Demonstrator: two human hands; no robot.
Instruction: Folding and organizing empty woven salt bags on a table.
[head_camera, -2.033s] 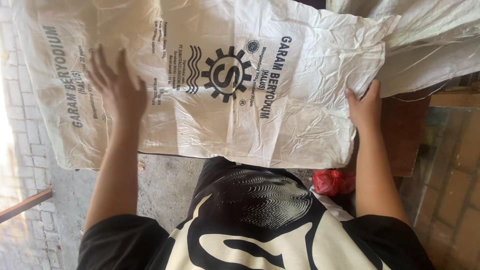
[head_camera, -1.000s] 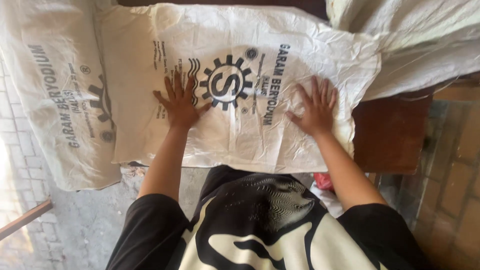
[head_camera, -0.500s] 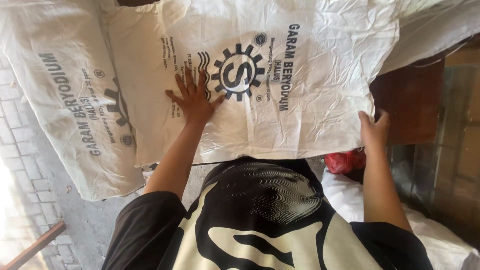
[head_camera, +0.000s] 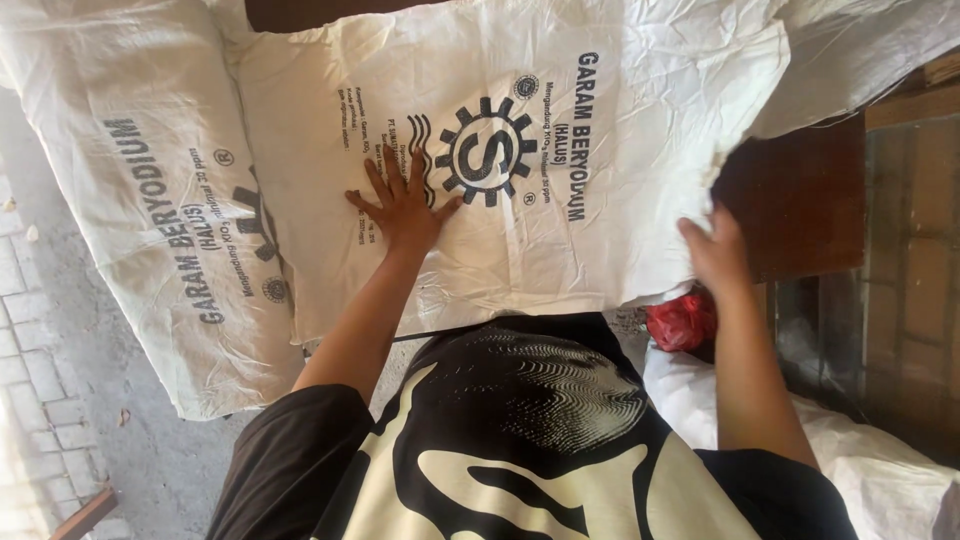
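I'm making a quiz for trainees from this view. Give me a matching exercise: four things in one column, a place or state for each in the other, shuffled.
Things:
1. left hand
2. right hand
3. top white sack
4. red bag

Places or states:
A. low down, beside the right forearm
B. at the sack's right edge, blurred
C. spread flat, black gear emblem up
D. fingers spread, pressed on the sack

Pairs: 1-D, 2-B, 3-C, 4-A

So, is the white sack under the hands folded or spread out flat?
Spread flat: the top sack lies open, printed face up, the left hand pressing it, the right hand at its edge.
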